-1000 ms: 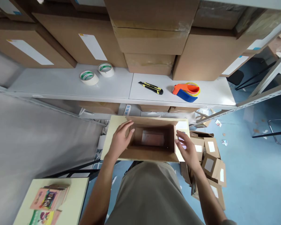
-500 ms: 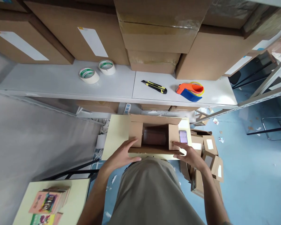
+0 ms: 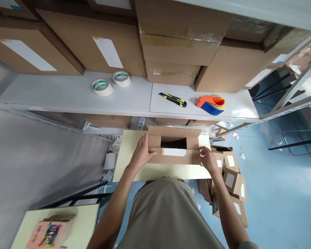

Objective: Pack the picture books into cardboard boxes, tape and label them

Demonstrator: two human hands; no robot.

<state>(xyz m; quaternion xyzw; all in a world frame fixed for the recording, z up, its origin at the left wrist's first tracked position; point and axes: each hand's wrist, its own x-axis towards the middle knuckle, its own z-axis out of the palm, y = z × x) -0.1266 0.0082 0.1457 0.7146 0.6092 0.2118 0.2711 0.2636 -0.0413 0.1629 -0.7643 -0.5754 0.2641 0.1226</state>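
An open cardboard box [image 3: 173,160] sits on the pale yellow table, its near long flap folded inward over part of the opening. On that flap is a white label [image 3: 174,152]. The far flap [image 3: 174,131] stands up, and both short end flaps are turned in. My left hand [image 3: 141,152] grips the box's left end, thumb on the near flap and fingers along the side. At the right end, my right hand [image 3: 207,159] has curled fingers on the near flap's corner. A phone beside the box is mostly hidden by that hand. The box's inside looks dark.
On the shelf [image 3: 134,100] ahead lie two tape rolls [image 3: 102,88], a utility knife [image 3: 172,99] and an orange-and-blue tape dispenser [image 3: 210,104], before large cartons [image 3: 114,45]. Several small boxes [image 3: 233,180] are piled right of the table [image 3: 129,171]. Books [image 3: 50,231] lie on a lower-left table.
The near flap has been folded inward, bringing its white label into view. Both hands have moved up and in onto the box's ends. The right hand's fingers have curled.
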